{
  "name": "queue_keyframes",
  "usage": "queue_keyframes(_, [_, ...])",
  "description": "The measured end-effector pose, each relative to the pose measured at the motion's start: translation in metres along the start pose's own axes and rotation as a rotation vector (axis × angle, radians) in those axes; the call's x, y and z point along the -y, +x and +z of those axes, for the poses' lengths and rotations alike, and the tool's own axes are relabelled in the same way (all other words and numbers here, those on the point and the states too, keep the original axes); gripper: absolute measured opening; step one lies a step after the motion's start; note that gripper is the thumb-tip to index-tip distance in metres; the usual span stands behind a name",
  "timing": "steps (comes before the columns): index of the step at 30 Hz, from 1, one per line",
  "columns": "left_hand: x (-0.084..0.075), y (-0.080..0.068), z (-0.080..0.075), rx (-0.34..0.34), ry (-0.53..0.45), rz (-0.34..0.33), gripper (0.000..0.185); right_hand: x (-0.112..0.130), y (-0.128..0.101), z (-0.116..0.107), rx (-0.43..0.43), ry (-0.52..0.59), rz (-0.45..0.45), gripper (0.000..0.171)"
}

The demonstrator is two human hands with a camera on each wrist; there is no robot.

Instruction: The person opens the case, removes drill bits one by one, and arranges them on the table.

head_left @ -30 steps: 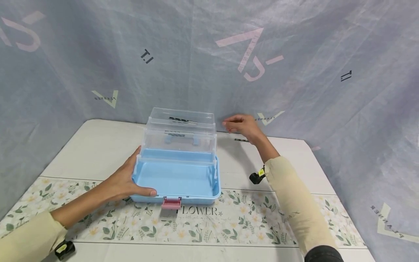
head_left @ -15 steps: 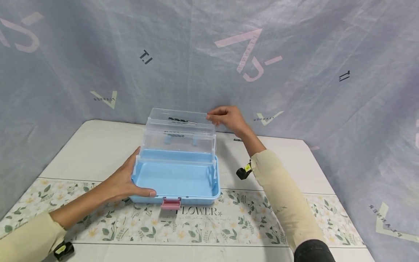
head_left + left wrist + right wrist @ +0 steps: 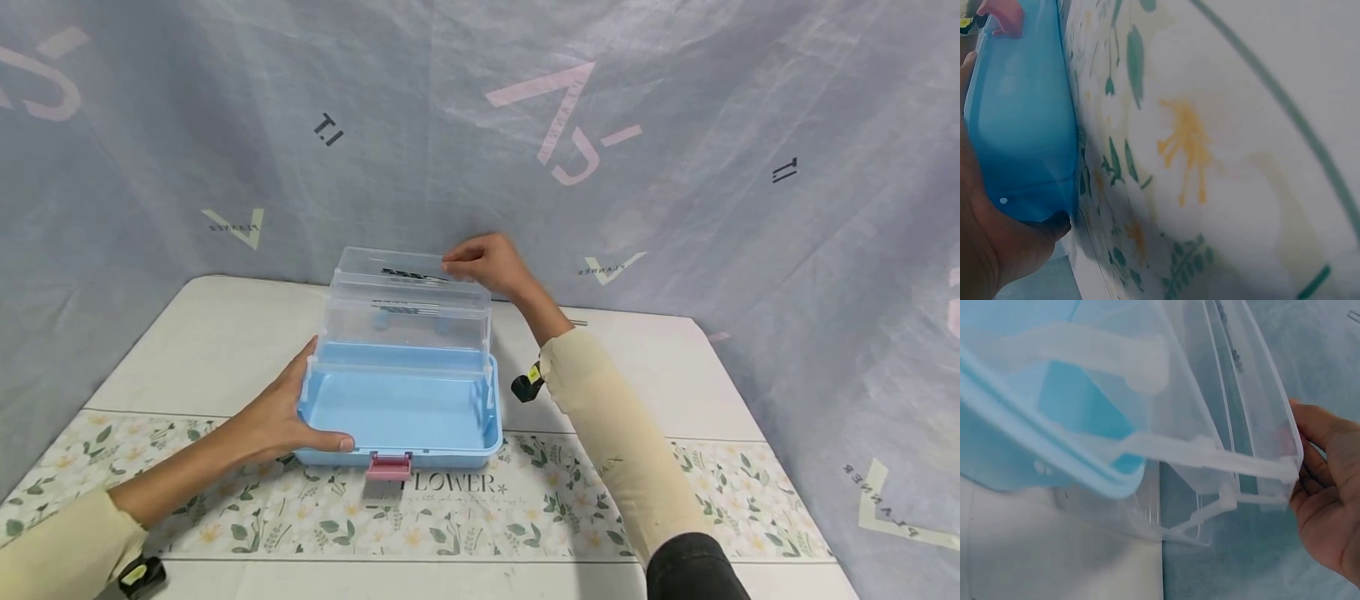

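A light-blue toolbox (image 3: pixel 405 417) stands with its clear tiered trays (image 3: pixel 408 333) raised. My left hand (image 3: pixel 281 425) holds its left side, thumb along the front rim. Black drill bits with silver shanks (image 3: pixel 408 273) lie in the top tray (image 3: pixel 360 257). More drill bits (image 3: pixel 405 307) show in the tray below. At the top tray's right end is my right hand (image 3: pixel 491 262), its fingers bent over the edge. In the right wrist view the right hand (image 3: pixel 1332 481) meets the tray wall; whether it pinches anything is hidden.
On the table (image 3: pixel 637 383), behind my right forearm, lies another thin metal rod (image 3: pixel 577 322), mostly covered. A pink latch (image 3: pixel 389 467) hangs open at the box's front. Grey printed cloth (image 3: pixel 420 125) rises directly behind the table.
My right hand has moved left, from above the table at right to over the top tray's right end. The left hand stays on the box.
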State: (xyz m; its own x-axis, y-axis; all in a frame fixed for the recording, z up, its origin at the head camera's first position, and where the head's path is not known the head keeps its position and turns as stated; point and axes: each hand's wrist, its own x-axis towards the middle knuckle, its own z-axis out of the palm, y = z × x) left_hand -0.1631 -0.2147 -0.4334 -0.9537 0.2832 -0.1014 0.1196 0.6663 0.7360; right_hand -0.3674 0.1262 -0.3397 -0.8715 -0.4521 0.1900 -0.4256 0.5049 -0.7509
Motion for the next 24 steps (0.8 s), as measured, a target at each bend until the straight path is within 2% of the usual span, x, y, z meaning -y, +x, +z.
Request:
queue_keyframes(6, [0.000, 0.001, 0.001, 0.004, -0.009, 0.001, 0.166, 0.000, 0.007, 0.008, 0.043, -0.102, -0.057, 0.018])
queue_keyframes(17, [0.003, 0.003, 0.002, -0.009, 0.008, 0.009, 0.166, 0.009, 0.010, 0.011, 0.050, -0.259, 0.021, 0.016])
queue_keyframes(24, [0.002, 0.002, 0.002, -0.018, 0.032, 0.013, 0.166, 0.016, 0.010, 0.012, 0.074, -0.345, 0.013, 0.017])
